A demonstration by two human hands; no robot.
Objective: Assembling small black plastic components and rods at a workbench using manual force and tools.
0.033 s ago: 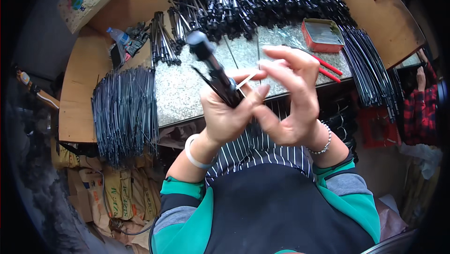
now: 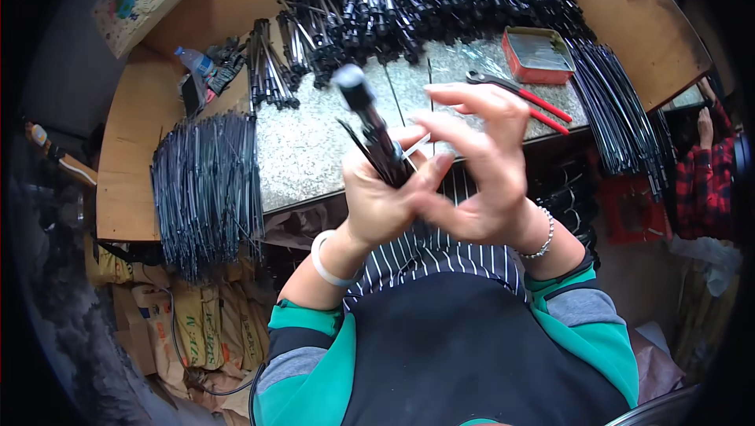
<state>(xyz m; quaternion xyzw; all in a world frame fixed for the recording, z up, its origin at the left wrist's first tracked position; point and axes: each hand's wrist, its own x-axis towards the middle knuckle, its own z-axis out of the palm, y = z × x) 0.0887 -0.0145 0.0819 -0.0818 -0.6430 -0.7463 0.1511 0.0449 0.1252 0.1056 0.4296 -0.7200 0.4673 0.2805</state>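
My left hand is wrapped round a small bundle of thin black rods, tilted upward, one of them topped by a thick round knob. A narrow white strip sticks out from the bundle toward the right, close to the fingertips of my right hand. That hand has its fingers spread and curved, the thumb low beside my left thumb. Motion blurs its fingertips, and whether they touch the strip is unclear. Below the hands lies a striped cloth over my lap.
Black rods with knobbed ends are heaped along the table's back. Thinner rods lie in stacks at the left and right. Red-handled pliers rest near a red tin. A bottle stands back left; another person's hand shows far right.
My right hand has shifted slightly left, its thumb nearer my left thumb. The bundle's knobbed end has moved a little right and down. More of the pliers shows.
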